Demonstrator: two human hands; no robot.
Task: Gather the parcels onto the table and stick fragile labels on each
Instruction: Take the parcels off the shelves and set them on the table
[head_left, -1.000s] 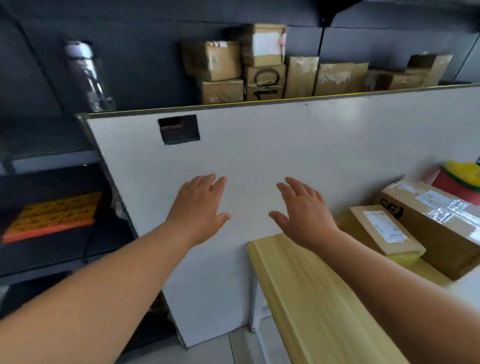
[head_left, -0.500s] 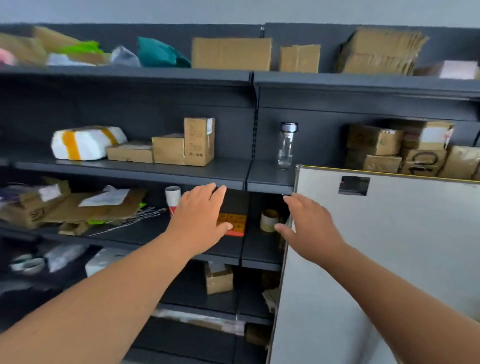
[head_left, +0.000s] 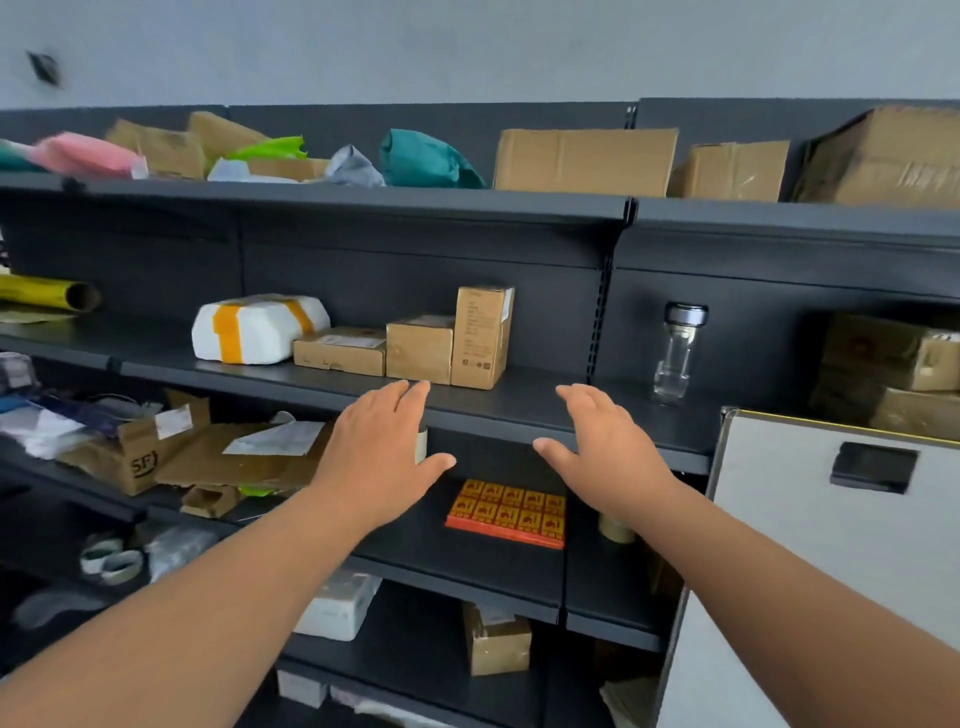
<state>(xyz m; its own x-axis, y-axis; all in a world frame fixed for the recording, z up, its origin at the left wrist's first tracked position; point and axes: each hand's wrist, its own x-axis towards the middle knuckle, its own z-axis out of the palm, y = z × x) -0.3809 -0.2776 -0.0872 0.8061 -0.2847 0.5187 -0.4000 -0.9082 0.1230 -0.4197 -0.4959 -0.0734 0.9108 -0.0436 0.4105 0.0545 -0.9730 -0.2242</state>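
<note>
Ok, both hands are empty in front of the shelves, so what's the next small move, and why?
Probably reach the left hand and right hand forward to the square box and the tall box beside it on the middle shelf. Both are open, hold nothing, and those parcels stand straight ahead of them.

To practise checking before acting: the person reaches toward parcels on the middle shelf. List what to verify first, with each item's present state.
1. Left hand free: ok, open, empty.
2. Right hand free: ok, open, empty.
3. Parcels located: ok; white parcel, flat carton, small carton and tall carton stand side by side on the middle shelf.
4. Glass bottle out of the way: ok, apart, right of the tall carton.
5. Fragile label sheet found: ok, on the shelf below.
6. Parcels' weight: cannot tell.
</note>
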